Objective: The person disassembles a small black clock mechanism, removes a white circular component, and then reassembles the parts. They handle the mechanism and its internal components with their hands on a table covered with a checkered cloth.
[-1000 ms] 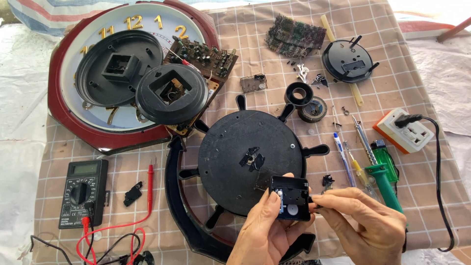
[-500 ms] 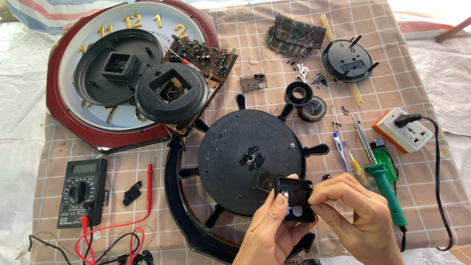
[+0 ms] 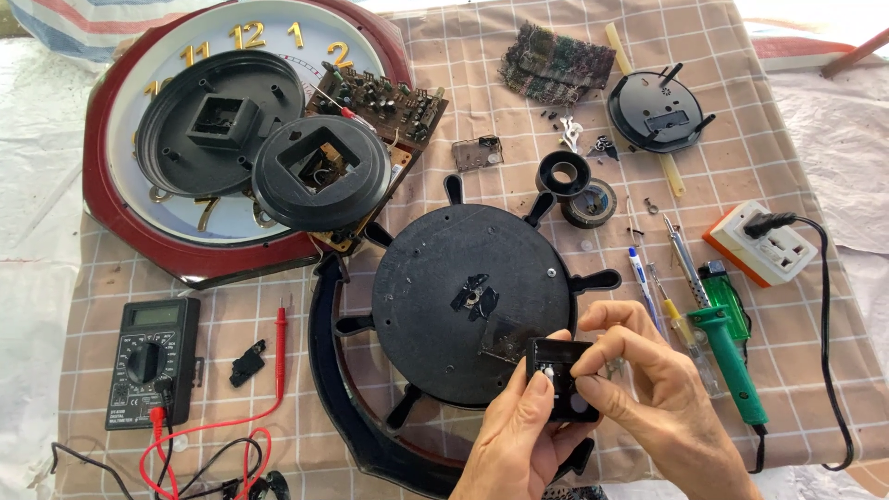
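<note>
Black clock box (image 3: 561, 378) in our hands.
Left hand (image 3: 520, 443) and right hand (image 3: 648, 389) fingers grip it beside the disc (image 3: 468, 301).

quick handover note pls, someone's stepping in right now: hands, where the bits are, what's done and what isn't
Left hand cradles a small black square clock movement from below. Right hand pinches its right edge.
The movement is held over the lower right rim of the round black ship-wheel clock back, whose centre hole shows empty.
Done: movement is out of the clock back.
Left: the movement is not seated in any clock.
Nearby: green-handled soldering iron to the right, black multimeter to the left.
</note>
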